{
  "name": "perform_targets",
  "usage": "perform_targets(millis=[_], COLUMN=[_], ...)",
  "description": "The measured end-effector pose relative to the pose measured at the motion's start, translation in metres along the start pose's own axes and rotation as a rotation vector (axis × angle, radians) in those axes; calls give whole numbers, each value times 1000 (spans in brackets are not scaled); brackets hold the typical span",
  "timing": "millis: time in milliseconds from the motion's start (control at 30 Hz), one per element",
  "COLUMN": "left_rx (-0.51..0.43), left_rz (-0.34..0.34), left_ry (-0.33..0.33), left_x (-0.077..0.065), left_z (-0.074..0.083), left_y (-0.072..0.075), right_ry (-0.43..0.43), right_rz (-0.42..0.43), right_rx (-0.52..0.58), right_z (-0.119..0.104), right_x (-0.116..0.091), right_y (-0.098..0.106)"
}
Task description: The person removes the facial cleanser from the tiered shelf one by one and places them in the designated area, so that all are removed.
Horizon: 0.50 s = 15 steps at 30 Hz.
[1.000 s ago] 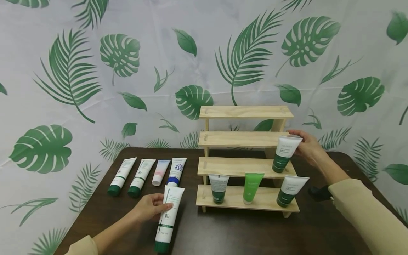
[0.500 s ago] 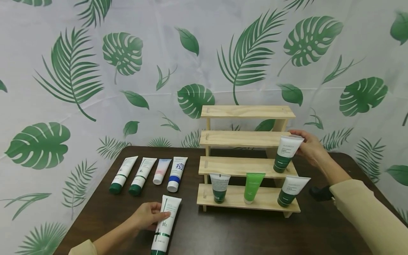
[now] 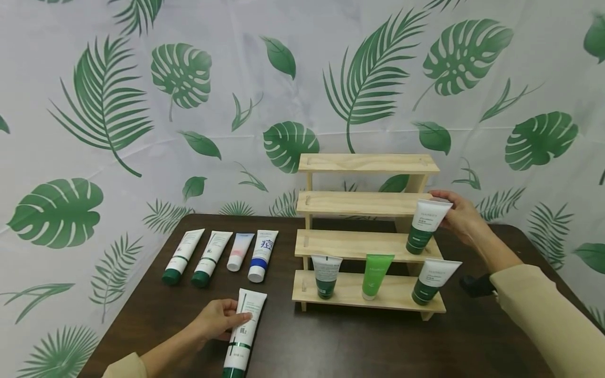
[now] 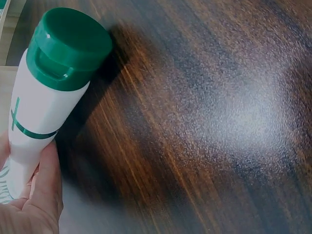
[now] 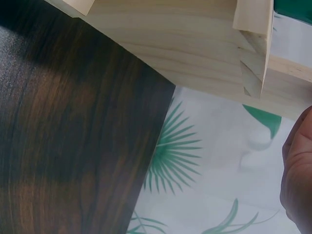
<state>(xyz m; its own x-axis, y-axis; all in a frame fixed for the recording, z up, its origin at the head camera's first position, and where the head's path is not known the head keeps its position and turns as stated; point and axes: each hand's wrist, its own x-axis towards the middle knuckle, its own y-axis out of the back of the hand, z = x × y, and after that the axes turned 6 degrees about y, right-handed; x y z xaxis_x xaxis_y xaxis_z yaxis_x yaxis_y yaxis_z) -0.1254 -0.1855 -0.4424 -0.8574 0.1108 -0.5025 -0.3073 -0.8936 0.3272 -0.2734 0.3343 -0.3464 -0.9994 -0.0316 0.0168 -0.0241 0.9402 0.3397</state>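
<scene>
Low at the front of the table, my left hand (image 3: 218, 319) grips a white squeeze tube (image 3: 244, 336), thumb across its front. Its green flip cap (image 4: 70, 48) points toward the camera in the left wrist view. My right hand (image 3: 460, 218) is at the right end of the wooden tiered rack (image 3: 340, 241), behind a white-and-green tube (image 3: 424, 226) on the second tier from the bottom. That tube hides part of the hand, so whether it holds the tube or the rack is unclear. In the right wrist view only a hand's edge (image 5: 298, 170) shows, beside the wood.
Two green-capped tubes (image 3: 211, 258), a pink-and-blue tube (image 3: 239, 252) and a blue-banded tube (image 3: 262, 256) lie at the table's left. A grey-green tube (image 3: 326, 275), a bright green tube (image 3: 376, 275) and a white-and-green tube (image 3: 435, 281) stand on the bottom tier.
My left hand has drawn its tube toward the front of the table, away from the blue-banded tube, then kept it nearly still. The right hand has stayed at the rack.
</scene>
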Motion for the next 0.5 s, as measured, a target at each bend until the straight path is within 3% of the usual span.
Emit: perform_targets(millis=[200, 500], left_rx=[38, 89], left_rz=[26, 141], left_ry=[-3, 33], left_x=[-1, -1], left_z=[2, 6], left_y=[-2, -8], right_ry=[-6, -14], right_rz=[9, 19], right_rx=[-15, -38], right_z=[1, 0], right_x=[1, 2], right_y=[-1, -1])
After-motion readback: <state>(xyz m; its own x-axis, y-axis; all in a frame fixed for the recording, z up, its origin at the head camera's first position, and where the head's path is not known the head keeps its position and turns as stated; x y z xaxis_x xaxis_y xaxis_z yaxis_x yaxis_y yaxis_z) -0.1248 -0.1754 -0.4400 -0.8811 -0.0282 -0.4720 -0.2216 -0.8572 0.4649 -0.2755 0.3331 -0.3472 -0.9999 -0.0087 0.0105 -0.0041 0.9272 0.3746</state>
